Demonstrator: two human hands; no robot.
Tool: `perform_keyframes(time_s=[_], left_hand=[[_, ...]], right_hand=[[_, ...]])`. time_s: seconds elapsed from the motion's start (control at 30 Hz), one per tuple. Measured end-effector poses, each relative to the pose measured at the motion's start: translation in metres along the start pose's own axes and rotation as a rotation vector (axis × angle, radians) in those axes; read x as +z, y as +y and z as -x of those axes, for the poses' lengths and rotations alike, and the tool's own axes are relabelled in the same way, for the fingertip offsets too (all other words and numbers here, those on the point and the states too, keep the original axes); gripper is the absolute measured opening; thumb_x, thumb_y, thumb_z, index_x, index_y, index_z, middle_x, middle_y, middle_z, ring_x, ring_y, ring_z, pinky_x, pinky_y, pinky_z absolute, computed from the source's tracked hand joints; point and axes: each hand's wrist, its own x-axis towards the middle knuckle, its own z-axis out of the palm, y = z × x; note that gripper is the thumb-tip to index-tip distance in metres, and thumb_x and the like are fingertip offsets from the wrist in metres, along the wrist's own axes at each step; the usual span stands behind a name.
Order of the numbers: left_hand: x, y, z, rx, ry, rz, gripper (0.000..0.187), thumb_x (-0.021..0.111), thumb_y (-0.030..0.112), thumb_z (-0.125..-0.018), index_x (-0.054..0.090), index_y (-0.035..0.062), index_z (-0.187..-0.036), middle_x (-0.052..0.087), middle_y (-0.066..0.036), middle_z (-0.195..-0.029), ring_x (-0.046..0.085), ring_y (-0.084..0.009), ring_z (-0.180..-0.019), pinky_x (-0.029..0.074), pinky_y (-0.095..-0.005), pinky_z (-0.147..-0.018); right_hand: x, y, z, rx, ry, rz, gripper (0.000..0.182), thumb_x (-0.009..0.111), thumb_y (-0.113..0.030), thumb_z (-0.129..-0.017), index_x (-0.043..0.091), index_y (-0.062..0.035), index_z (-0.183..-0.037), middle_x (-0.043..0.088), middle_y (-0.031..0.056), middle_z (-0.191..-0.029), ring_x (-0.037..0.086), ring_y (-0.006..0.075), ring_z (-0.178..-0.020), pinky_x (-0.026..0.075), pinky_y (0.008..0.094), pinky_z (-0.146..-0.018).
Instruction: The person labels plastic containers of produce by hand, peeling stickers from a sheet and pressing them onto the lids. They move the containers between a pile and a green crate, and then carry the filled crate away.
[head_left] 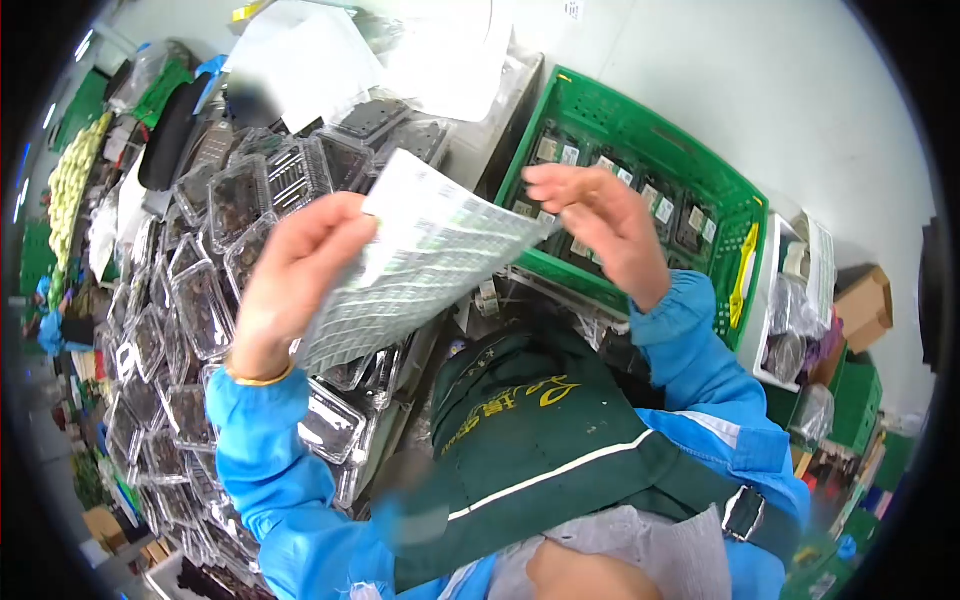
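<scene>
In the head view, my left hand [300, 265] pinches the left edge of a bent sheet of printed labels [425, 240] with green and white rows. My right hand [615, 225] hovers beside the sheet's right corner, fingers curved and apart. Blur hides whether its fingertips touch that corner. Behind my right hand stands a green plastic crate [655, 120], which holds several dark packs with small labels. Left of the sheet, clear lidded plastic boxes [200, 310] with dark contents are piled up.
White sheets [440, 60] lie on the far part of the table. A yellow strip [743, 275] rests in the crate's right end. Further right are a white bin [775, 300] with plastic bags and a cardboard box [865, 308]. A dark green apron [530, 420] covers my front.
</scene>
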Motion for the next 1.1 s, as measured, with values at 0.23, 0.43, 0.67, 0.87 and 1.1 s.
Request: perform_keyframes(time_s=[0.23,0.43,0.67,0.87,1.1], left_hand=[[0.072,-0.013,-0.034,-0.168,-0.131,0.023,0.017,0.055,0.013,-0.094,0.061,-0.0015,-0.1,0.062,0.002,-0.085,0.053,-0.0036,-0.08,0.044,-0.0206,-0.072],[0.115,-0.052,-0.057,-0.192,-0.005,0.113,0.016,0.056,0.013,-0.094,0.062,-0.0006,-0.1,0.062,0.002,-0.086,0.052,-0.0037,-0.08,0.044,-0.0209,-0.072],[0.158,-0.086,-0.065,-0.375,0.01,0.258,0.018,0.059,0.016,-0.092,0.064,-0.0011,-0.097,0.063,0.002,-0.084,0.053,-0.0035,-0.078,0.044,-0.0207,-0.069],[0.168,-0.098,-0.077,-0.47,-0.07,0.304,0.018,0.061,0.015,-0.09,0.067,-0.0014,-0.095,0.064,0.0,-0.082,0.054,-0.0043,-0.076,0.044,-0.0207,-0.068],[0.166,-0.134,-0.096,-0.464,-0.06,0.294,0.017,0.061,0.014,-0.089,0.066,-0.0015,-0.093,0.064,0.0,-0.081,0.054,-0.0046,-0.075,0.042,-0.0213,-0.068]], right_hand=[[-0.016,0.019,-0.014,0.113,-0.16,-0.135,0.017,0.061,0.002,-0.086,0.053,-0.0003,-0.1,0.064,0.007,-0.098,0.06,0.0097,-0.089,0.049,0.0252,-0.078],[-0.042,0.047,-0.01,0.127,-0.262,0.082,0.026,0.06,0.003,-0.085,0.06,0.0007,-0.11,0.065,0.0066,-0.091,0.063,0.0103,-0.083,0.051,0.025,-0.071],[-0.069,0.088,0.017,0.267,-0.383,0.034,0.022,0.063,0.0,-0.081,0.063,-0.0003,-0.103,0.065,0.0117,-0.085,0.064,0.0145,-0.075,0.051,0.0283,-0.067],[-0.076,0.098,0.028,0.239,-0.336,0.155,0.019,0.064,0.001,-0.079,0.064,-0.0005,-0.098,0.065,0.0122,-0.085,0.064,0.0174,-0.072,0.051,0.0289,-0.064],[-0.071,0.11,0.04,0.261,-0.145,0.117,0.012,0.066,0.0,-0.08,0.066,0.001,-0.092,0.065,0.011,-0.086,0.064,0.0171,-0.076,0.051,0.028,-0.069]])
